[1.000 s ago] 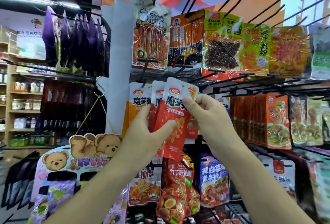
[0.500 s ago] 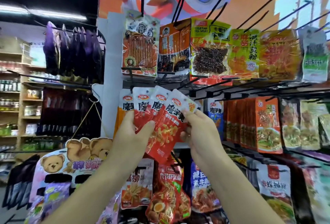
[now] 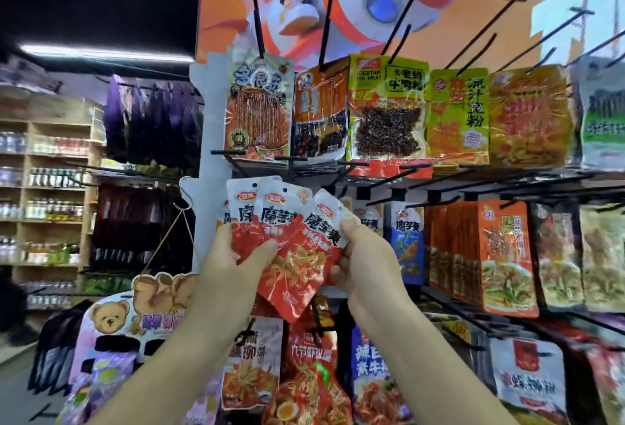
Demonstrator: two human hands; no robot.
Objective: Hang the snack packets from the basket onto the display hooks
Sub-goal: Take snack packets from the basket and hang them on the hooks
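I hold a fan of red-and-white snack packets up in front of the middle row of the display rack. My left hand grips the fan from the left, thumb across the red fronts. My right hand pinches the top right corner of the frontmost packet, which tilts to the right. Black display hooks jut out just above and behind the packets. Identical packets hang on the hook behind my right hand. The basket is out of view.
Orange, yellow and green snack bags hang in the top row, with long bare hooks above them. More packets fill the rows to the right and below. A bear-printed card display stands lower left; store shelves lie far left.
The camera tilted upward, so the rack sits lower in view. The front packet tipped further right, and more of the packets behind it fanned out in my left hand.
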